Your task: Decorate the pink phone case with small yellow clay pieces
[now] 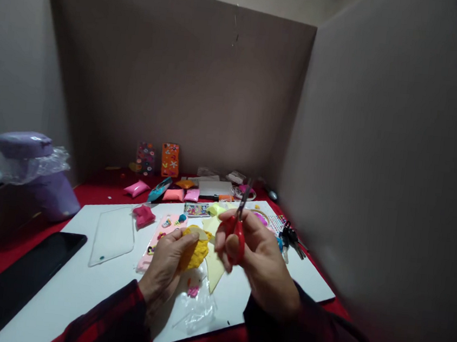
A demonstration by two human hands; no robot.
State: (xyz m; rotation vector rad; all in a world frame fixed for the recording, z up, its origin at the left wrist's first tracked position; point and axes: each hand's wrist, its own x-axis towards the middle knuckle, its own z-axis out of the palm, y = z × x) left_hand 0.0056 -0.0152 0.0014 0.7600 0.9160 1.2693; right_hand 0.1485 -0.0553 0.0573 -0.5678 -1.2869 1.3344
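Note:
My left hand (165, 261) pinches a flattened yellow clay piece (195, 254) with a bumpy surface. A small pale cut-out (200, 235) lies against its upper part under my thumb. In my right hand (269, 270) is a pair of red-handled scissors (244, 205), fingers in the loops and blades pointing up, apart from the clay. Beneath and left of the clay, a pink phone case (147, 254) with small colourful decorations is partly covered by my left hand. Pale yellow paper (214, 274) lies between my hands on the white board (109, 300).
Near me lies a clear plastic bag (197, 312) with pink bits. A clear case (113, 238) and pink packet (143, 216) sit left, beyond a black tablet-like slab (33, 275). Keys (293, 237) lie right. Decorated cases (170, 159) and clay packets (173, 194) stand behind; a purple bin (50, 190) is far left.

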